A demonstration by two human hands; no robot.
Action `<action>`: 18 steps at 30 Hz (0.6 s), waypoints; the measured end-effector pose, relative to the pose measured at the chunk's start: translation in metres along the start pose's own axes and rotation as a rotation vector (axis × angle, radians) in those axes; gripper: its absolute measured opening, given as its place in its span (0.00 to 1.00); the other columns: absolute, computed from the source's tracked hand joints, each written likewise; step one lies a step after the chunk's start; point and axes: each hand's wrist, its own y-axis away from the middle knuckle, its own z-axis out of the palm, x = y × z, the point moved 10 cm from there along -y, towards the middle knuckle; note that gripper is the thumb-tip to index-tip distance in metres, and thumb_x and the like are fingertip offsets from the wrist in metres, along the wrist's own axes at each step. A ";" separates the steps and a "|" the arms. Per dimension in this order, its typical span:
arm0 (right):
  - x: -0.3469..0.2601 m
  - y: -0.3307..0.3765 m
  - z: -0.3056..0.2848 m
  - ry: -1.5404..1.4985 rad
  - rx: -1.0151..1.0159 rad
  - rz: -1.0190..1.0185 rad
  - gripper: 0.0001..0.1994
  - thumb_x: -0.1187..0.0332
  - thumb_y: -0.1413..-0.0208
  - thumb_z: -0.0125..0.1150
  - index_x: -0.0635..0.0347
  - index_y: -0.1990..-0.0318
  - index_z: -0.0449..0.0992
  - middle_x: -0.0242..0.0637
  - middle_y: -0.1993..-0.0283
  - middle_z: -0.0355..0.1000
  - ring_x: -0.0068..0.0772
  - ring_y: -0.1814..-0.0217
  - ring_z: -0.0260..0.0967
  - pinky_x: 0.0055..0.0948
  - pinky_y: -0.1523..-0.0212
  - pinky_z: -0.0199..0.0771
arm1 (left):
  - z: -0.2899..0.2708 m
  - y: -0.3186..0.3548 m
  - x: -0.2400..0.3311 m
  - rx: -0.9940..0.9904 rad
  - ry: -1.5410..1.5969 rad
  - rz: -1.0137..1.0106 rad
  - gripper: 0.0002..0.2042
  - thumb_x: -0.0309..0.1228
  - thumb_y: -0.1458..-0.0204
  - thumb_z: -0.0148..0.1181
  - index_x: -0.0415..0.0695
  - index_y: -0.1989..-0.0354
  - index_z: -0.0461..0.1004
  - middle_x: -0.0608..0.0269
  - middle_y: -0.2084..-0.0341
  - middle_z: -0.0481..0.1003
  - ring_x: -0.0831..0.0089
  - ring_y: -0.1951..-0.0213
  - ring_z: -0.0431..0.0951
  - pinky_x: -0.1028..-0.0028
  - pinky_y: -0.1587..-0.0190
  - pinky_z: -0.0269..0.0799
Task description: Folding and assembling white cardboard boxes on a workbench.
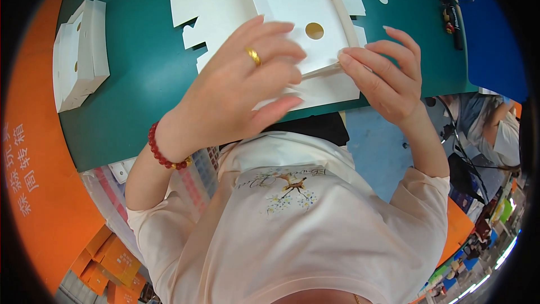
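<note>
One loosely spread left hand [247, 79] hangs over the white box [298, 0], upper centre; the right hand [388, 79] seemingly pinches it, likely mid-fold, which calls for firm pressing.

Two columns of white Chinese characters [29, 181] are printed on the orange panel [62, 208] at the far left. Dark cursive lettering [263, 180] is printed upside down on the pale T-shirt [326, 242]. Markings on the orange cartons [115, 259] are too small to be read.
</note>
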 end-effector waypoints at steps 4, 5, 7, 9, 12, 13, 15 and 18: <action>0.011 -0.012 0.011 -0.246 -0.073 0.121 0.10 0.73 0.50 0.71 0.54 0.60 0.81 0.36 0.42 0.75 0.46 0.36 0.67 0.48 0.33 0.64 | 0.010 0.006 0.003 -0.025 -0.118 0.074 0.12 0.17 0.57 0.70 0.43 0.67 0.74 0.58 0.54 0.78 0.52 0.43 0.76 0.47 0.34 0.64; 0.008 -0.019 0.012 -0.245 -0.073 0.121 0.10 0.73 0.50 0.71 0.54 0.60 0.81 0.36 0.42 0.75 0.46 0.36 0.67 0.48 0.33 0.64 | 0.013 0.007 0.003 -0.025 -0.118 0.074 0.12 0.17 0.57 0.70 0.43 0.67 0.74 0.58 0.54 0.78 0.52 0.43 0.76 0.47 0.34 0.64; 0.016 -0.030 0.024 -0.471 -0.116 0.287 0.06 0.75 0.47 0.68 0.55 0.63 0.79 0.41 0.33 0.68 0.56 0.25 0.55 0.48 0.30 0.60 | 0.007 0.011 -0.003 0.098 -0.085 0.011 0.12 0.16 0.57 0.69 0.43 0.67 0.74 0.58 0.54 0.79 0.51 0.42 0.76 0.46 0.34 0.63; 0.014 -0.031 0.028 -0.506 -0.145 0.303 0.05 0.74 0.46 0.67 0.56 0.63 0.79 0.43 0.31 0.66 0.58 0.22 0.48 0.48 0.30 0.58 | 0.009 0.012 -0.001 0.121 -0.090 0.020 0.12 0.16 0.57 0.69 0.42 0.67 0.74 0.58 0.55 0.79 0.51 0.42 0.77 0.46 0.34 0.63; 0.014 -0.032 0.035 -0.575 -0.194 0.342 0.02 0.74 0.43 0.64 0.56 0.63 0.78 0.44 0.28 0.62 0.58 0.19 0.40 0.46 0.30 0.59 | 0.010 0.011 0.001 0.179 -0.123 0.055 0.11 0.16 0.56 0.67 0.41 0.69 0.72 0.58 0.58 0.79 0.51 0.44 0.78 0.44 0.35 0.65; 0.015 -0.030 0.038 -0.609 -0.212 0.375 0.01 0.73 0.41 0.63 0.56 0.63 0.78 0.44 0.27 0.61 0.58 0.18 0.38 0.45 0.30 0.61 | 0.009 0.011 0.004 0.207 -0.146 0.082 0.10 0.17 0.56 0.67 0.40 0.70 0.70 0.59 0.61 0.78 0.51 0.46 0.79 0.43 0.37 0.67; 0.015 -0.030 0.041 -0.641 -0.225 0.398 0.00 0.73 0.40 0.62 0.56 0.64 0.78 0.44 0.27 0.61 0.57 0.18 0.37 0.43 0.32 0.65 | 0.009 0.010 0.004 0.200 -0.140 0.071 0.10 0.17 0.55 0.66 0.40 0.69 0.70 0.59 0.61 0.78 0.51 0.46 0.79 0.43 0.37 0.67; 0.015 -0.030 0.042 -0.670 -0.237 0.418 0.02 0.73 0.40 0.61 0.57 0.65 0.77 0.44 0.26 0.60 0.57 0.17 0.36 0.40 0.35 0.70 | 0.011 0.011 0.002 0.181 -0.102 0.043 0.10 0.15 0.54 0.64 0.41 0.66 0.71 0.57 0.60 0.80 0.49 0.44 0.78 0.42 0.35 0.62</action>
